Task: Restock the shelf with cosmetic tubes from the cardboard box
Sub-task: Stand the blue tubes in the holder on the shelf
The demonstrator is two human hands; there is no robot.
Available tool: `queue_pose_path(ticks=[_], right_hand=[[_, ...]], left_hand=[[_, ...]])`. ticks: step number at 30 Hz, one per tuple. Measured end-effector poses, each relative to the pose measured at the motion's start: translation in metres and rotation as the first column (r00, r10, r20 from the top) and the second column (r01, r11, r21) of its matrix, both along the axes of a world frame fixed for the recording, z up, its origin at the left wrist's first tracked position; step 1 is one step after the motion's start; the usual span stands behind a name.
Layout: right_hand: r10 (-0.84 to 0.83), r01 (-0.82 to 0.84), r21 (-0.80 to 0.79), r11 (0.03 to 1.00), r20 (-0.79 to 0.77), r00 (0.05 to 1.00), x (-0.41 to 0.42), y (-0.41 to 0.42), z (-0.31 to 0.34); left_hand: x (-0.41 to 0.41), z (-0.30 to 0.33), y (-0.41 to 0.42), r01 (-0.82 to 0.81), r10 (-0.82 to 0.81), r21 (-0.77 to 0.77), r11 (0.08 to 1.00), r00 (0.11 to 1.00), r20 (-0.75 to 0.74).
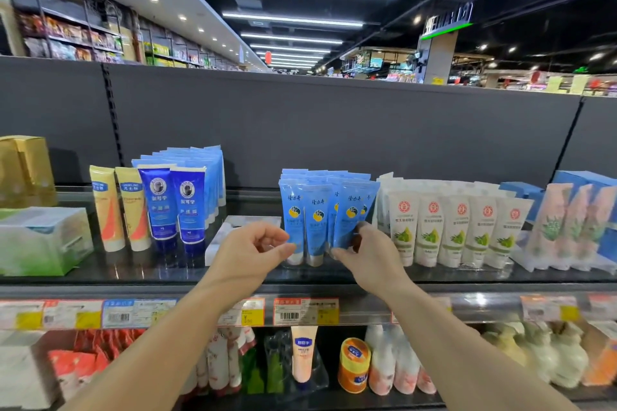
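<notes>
Several light blue cosmetic tubes (315, 213) stand in rows on the top shelf (233, 272), caps down. My right hand (359, 248) pinches the lower part of the front right tube (349, 220), which leans slightly. At the left edge of the blue rows, my left hand (253, 248) has its fingers curled beside the front left tube (293, 220), fingertips close to or touching it. The cardboard box is not in view.
Left of the gap stand dark blue tubes (177, 207) and yellow tubes (120, 207). A flat white pack (227, 233) lies in the gap. White tubes with green print (450, 230) stand to the right. Price labels (305, 310) line the shelf edge; more products sit below.
</notes>
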State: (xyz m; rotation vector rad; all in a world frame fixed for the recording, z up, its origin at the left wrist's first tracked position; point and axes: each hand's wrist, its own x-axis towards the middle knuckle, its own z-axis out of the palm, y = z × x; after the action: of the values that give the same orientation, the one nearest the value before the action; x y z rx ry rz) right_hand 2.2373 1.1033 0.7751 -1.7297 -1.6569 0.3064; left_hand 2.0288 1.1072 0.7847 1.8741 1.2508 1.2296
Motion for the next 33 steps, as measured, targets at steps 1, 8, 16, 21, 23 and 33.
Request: queue_pose_path(ticks=[1, 8, 16, 21, 23, 33], right_hand=[[-0.014, 0.014, -0.011, 1.0, 0.011, 1.0, -0.001, 0.001, -0.002], [-0.075, 0.086, -0.095, 0.992, 0.11, 0.991, -0.002, 0.007, -0.006], [-0.08, 0.1, -0.133, 0.986, 0.148, 0.986, 0.002, 0.006, -0.006], [-0.046, 0.064, -0.154, 0.986, 0.12, 0.992, 0.006, 0.006, -0.009], [-0.026, 0.042, -0.155, 0.987, 0.099, 0.995, 0.007, 0.006, -0.009], [-0.115, 0.12, -0.058, 0.991, 0.089, 0.989, 0.006, -0.027, -0.009]], left_hand=[[0.0, 0.0, 0.0, 0.003, -0.003, -0.004, 1.0, 1.0, 0.001], [0.003, -0.003, -0.001, 0.054, -0.055, -0.042, 0.998, 0.998, -0.02], [0.014, 0.0, -0.004, 0.059, -0.062, -0.079, 0.995, 0.997, -0.037], [0.02, 0.001, -0.016, -0.007, 0.003, -0.091, 0.996, 0.999, -0.046], [0.02, -0.001, -0.022, -0.041, 0.035, -0.095, 0.995, 0.997, -0.068], [-0.007, -0.008, -0.058, -0.244, 0.237, -0.026, 0.969, 0.957, -0.165]])
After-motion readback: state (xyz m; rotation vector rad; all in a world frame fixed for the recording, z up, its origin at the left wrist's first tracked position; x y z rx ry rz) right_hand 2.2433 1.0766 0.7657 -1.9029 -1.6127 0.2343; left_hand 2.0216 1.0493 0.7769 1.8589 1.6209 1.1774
